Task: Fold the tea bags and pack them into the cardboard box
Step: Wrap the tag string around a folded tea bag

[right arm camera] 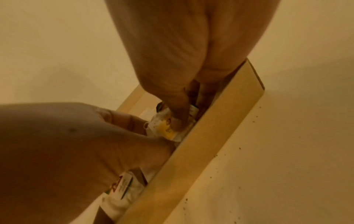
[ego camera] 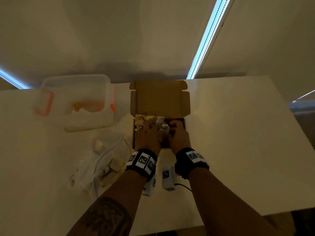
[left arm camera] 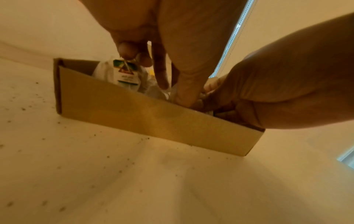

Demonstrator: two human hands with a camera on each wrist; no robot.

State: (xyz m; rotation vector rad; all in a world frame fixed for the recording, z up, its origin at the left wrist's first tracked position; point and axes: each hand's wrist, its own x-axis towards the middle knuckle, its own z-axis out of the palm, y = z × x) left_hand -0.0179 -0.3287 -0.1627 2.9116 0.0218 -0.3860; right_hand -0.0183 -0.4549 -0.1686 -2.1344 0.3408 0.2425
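At the far left of the pale table (ego camera: 238,133), a clear plastic container (ego camera: 76,103) with orange clips sits open, and nearer the person an opened zip bag (ego camera: 105,160) holds tea bags not yet packed. At centre, the cardboard box (ego camera: 160,99) stands with its lid tipped back, its far side crowded with folded tea bags (ego camera: 153,120). The left hand (ego camera: 147,137) reaches in with fingers extended, pressing the packed bags down; the wrist view shows its thumb and a finger pinching a tag string. The right hand (ego camera: 178,135) is curled inside the box's right half, its thumb pressing a yellow-labelled tea bag (right arm camera: 166,128) against the near wall.

The pile looks loosely stacked above the rim, so releasing pressure may let bags spring up or unfold, and a snagged string could drag one out.

Dark specks, likely tea dust, dot the table around the box. The room is dim, with blinds leaking thin strips of daylight.
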